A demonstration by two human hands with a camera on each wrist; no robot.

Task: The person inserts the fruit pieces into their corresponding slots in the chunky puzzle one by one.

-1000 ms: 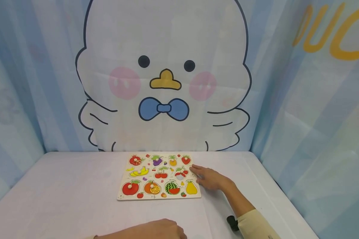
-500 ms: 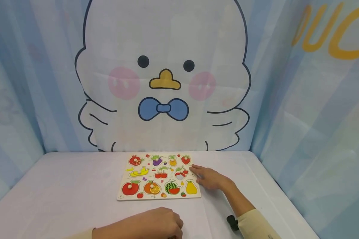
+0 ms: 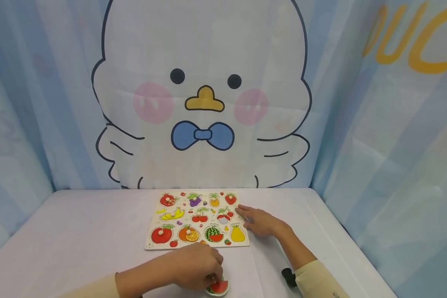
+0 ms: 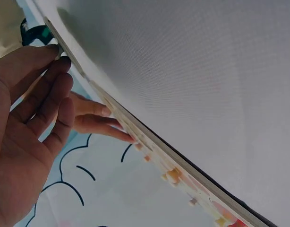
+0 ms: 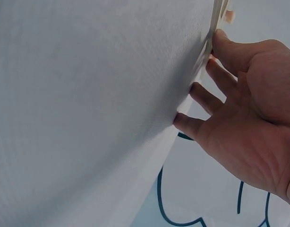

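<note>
My left hand (image 3: 195, 265) pinches a watermelon puzzle piece (image 3: 219, 287), which is just in front of a wooden fruit peg puzzle board (image 3: 243, 243). In the left wrist view, that piece shows as a thin edge at the tips of my thumb and fingers (image 4: 64, 64). My right hand (image 3: 262, 222) rests at the board's right edge, its thumb touching the edge in the right wrist view (image 5: 220, 38). The board's watermelon picture (image 3: 213, 234) and yellow pear picture (image 3: 237, 233) carry no visible peg. An apple piece (image 3: 161, 234) and an orange piece (image 3: 188, 234) sit in the front row with pegs.
The board lies near the back of a white-covered table (image 3: 78, 240). A small black object (image 3: 288, 277) is beside my right sleeve (image 3: 318, 279). Behind the table hangs a light blue curtain (image 3: 339, 82) with a cartoon bird.
My left hand has moved forward from the table's front toward the board, bringing the watermelon piece into view. My right hand has stayed at the board's edge.
</note>
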